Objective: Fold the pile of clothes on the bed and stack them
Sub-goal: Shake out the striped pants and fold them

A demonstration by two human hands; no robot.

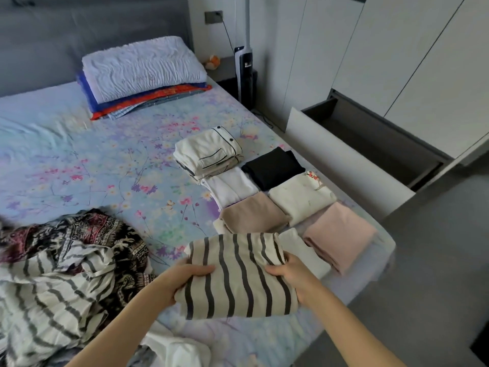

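A folded beige garment with dark stripes (238,276) is held above the bed's near right part. My left hand (182,279) grips its left edge and my right hand (288,274) grips its right edge. An unfolded pile lies at the left: a white striped piece (50,300) and a dark patterned cloth (105,234). Folded clothes lie in rows along the bed's right side: a cream pyjama top (209,152), a black piece (272,168), a white piece (232,186), a cream floral piece (299,197), a tan piece (254,215) and a pink piece (341,234).
The bed (92,165) has a floral sheet, with a pillow (143,67) on folded blankets at its head. An open drawer (370,144) juts from the white wardrobe on the right, close to the bed's edge. A tall fan (244,75) stands by the nightstand. More white cloth (174,350) lies at the near edge.
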